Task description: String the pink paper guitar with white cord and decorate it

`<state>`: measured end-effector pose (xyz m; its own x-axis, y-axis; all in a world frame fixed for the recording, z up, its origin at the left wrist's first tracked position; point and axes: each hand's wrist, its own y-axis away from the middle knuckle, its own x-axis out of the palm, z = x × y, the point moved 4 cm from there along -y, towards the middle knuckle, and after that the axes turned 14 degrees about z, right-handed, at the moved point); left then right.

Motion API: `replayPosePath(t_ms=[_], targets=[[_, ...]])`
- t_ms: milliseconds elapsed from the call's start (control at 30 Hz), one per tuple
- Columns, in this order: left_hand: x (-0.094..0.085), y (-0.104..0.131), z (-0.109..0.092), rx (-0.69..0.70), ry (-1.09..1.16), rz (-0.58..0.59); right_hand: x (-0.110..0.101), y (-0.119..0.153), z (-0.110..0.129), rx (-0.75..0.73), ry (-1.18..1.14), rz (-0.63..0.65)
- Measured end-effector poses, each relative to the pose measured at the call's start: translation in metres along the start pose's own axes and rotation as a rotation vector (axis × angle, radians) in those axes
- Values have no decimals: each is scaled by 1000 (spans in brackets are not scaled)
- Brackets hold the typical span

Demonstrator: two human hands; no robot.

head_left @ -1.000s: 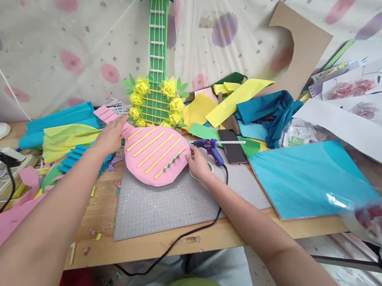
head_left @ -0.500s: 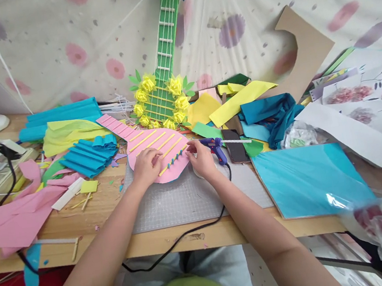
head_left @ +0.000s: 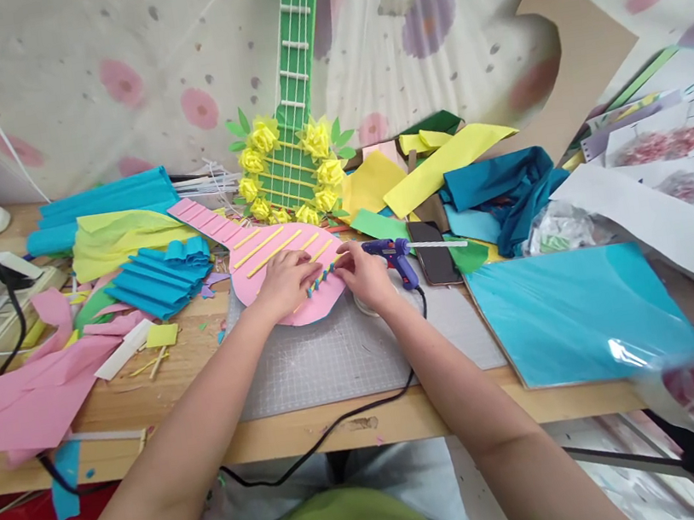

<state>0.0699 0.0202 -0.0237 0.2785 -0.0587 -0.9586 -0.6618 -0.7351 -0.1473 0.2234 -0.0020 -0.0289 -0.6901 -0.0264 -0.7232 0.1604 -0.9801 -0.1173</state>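
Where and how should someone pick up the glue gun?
Take the glue gun by its handle, probably with the right hand, from the near side: the handle slants that way, while the barrel points left and a white stick juts out right.

At frame centre, a guitar model [head_left: 252,273] is lying partly over a cutting mat [head_left: 336,365]; behind it, upper centre, a second guitar [head_left: 294,112] is standing; rightward, a glue gun [head_left: 401,257] and phone [head_left: 436,260] are resting.
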Motion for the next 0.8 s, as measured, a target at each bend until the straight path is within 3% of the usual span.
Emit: replayPosePath(t_ms=[800], targets=[[5, -4, 5, 17, 6, 30, 5, 0, -5, -13, 89, -45]])
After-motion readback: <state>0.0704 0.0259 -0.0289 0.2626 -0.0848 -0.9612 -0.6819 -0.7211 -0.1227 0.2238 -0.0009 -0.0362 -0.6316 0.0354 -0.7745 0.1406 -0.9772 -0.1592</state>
